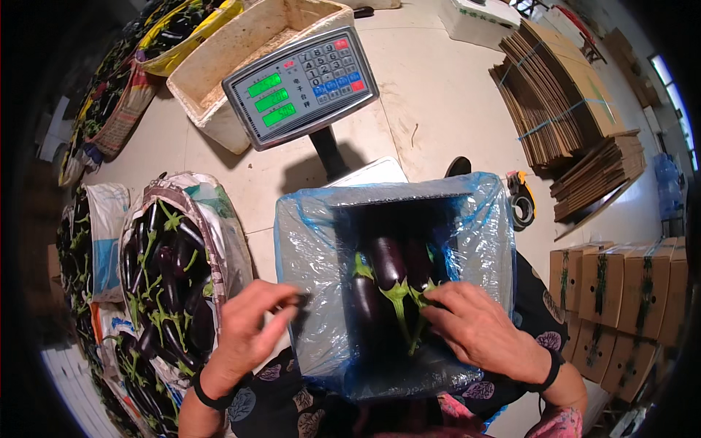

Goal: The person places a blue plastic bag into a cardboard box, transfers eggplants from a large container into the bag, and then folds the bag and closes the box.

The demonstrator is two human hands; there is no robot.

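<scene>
In front of me a box (306, 252) lined with clear bluish plastic film stands on the platform of an electronic scale. Several dark purple eggplants (388, 263) lie inside it, green stems towards me. My right hand (476, 328) reaches over the box's right side, fingertips at the stem end of the rightmost eggplant (416, 265); whether they grip it is hidden. Off the box's left side hovers my left hand (257, 320), thumb and fingers apart, slightly blurred. The scale's display and keypad (300, 87) rise on a post beyond the box, with green readouts lit.
Left of me stand a woven sack (233, 230) of eggplants and more full sacks. An open foam box (219, 87) lies behind the display. At right are a tape dispenser (520, 200), flattened cardboard (547, 98) in tied bundles and stacked cartons (602, 284).
</scene>
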